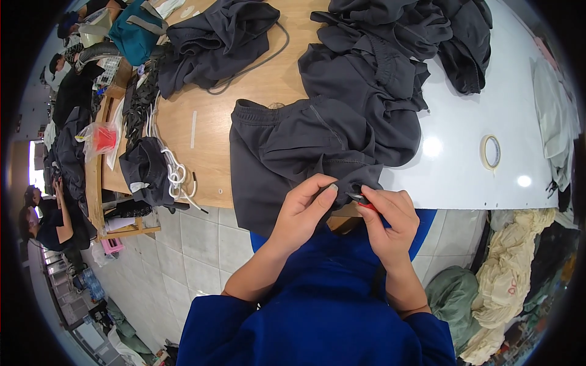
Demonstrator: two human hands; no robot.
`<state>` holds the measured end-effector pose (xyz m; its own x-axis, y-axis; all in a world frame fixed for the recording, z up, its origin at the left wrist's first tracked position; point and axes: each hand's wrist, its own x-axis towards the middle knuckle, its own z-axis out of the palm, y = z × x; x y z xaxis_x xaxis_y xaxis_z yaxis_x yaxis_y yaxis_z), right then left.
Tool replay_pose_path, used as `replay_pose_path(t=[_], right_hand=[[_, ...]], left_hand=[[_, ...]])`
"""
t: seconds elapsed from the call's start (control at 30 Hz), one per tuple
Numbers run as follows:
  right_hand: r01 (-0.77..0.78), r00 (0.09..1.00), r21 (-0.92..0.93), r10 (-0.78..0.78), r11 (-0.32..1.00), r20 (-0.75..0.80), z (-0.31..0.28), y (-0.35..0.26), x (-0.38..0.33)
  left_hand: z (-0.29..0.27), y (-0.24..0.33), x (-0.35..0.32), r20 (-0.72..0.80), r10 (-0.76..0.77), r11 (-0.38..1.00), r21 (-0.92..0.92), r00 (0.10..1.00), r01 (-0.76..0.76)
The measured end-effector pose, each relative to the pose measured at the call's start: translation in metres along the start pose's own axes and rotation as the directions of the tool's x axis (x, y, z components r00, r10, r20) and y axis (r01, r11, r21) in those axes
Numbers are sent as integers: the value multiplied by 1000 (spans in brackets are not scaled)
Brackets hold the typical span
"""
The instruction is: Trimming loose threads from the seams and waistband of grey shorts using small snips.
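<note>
A pair of dark grey shorts (268, 146) with an elastic waistband lies at the table's front edge, one part hanging over it. My left hand (303, 210) pinches the edge of this fabric between thumb and fingers. Closed around red-handled thread snips (367, 205), my right hand (390, 222) is just to the right of it. The metal blades of the snips point left and touch or nearly touch the gathered cloth between my hands. Whether a thread is between the blades is too small to tell.
More dark grey garments (366, 73) pile up behind the shorts, with another heap (213, 43) at the far left. A tape roll (490, 152) lies on the white tabletop (452, 174). White cords (176, 174) lie at the left edge. Cream cloth (506, 280) is heaped at right; another person (55, 219) sits at far left.
</note>
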<state>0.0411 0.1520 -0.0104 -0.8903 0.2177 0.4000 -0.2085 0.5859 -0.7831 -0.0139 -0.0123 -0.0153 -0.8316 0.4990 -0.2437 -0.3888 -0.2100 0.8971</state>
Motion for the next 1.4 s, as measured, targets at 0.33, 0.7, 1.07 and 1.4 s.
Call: replay_pose_path(t=[0.33,0.7,1.07,1.4], right_hand=[[-376,921,523,370,765,120,5,-12,3],[-400,884,562,467,724,28,15,7,-8],[-597,784,340,618,727,55,-38,40,-26],[-476,878,274,467,836,102,-13,24,-14]], left_hand=[[0,0,3,39,186,959,210,982,-190],[-8,2,-2,8,-57,996,-67,998,58],[-34,28,-27,606,-79,526,699,791,-484],[-27,9,33,-45,546,294,945,837,-141]])
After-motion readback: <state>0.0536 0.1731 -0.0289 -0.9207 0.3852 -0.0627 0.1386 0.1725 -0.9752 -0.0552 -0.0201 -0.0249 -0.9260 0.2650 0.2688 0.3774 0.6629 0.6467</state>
